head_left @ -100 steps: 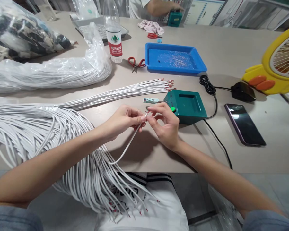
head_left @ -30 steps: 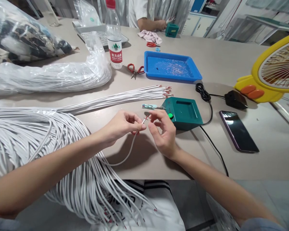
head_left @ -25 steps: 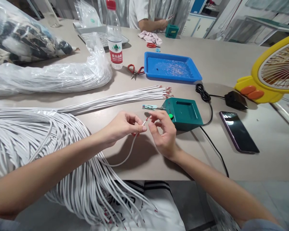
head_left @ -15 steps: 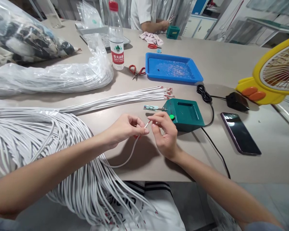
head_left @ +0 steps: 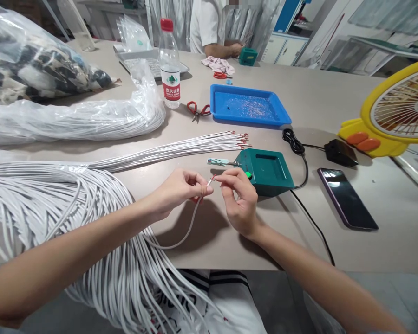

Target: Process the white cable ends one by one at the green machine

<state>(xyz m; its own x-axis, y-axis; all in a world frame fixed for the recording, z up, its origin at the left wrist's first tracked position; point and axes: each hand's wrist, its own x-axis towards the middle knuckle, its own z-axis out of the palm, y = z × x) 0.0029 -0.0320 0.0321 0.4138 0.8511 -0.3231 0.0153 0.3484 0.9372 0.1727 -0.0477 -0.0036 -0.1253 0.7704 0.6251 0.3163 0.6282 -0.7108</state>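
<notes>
My left hand (head_left: 181, 190) pinches a white cable (head_left: 194, 215) between thumb and fingers near its end. Short red wire ends (head_left: 213, 177) stick out of the cable's tip. A small red thing shows beneath the left fingers; its kind is hidden. At the tip, my right hand (head_left: 239, 197) has its forefinger against or very near the wire ends, with the thumb apart below. Beyond the right hand sits a green device (head_left: 270, 171) with a green button and a pale metal arm. Many white cables (head_left: 107, 241) drape over the table edge at left, onto my lap.
Behind my hands lie a straight cable bundle (head_left: 181, 146), red-handled snips (head_left: 197, 111) and a blue tray (head_left: 251, 121). A water bottle (head_left: 169, 69) stands farther back. A phone (head_left: 348, 199) and yellow fan (head_left: 372, 125) are at right. A co-worker (head_left: 209, 32) sits opposite.
The view has tilted slightly, so the table sits lower in the picture. My left hand still holds the cable; the right fingers have shifted slightly at its tip, exposing the red ends more.
</notes>
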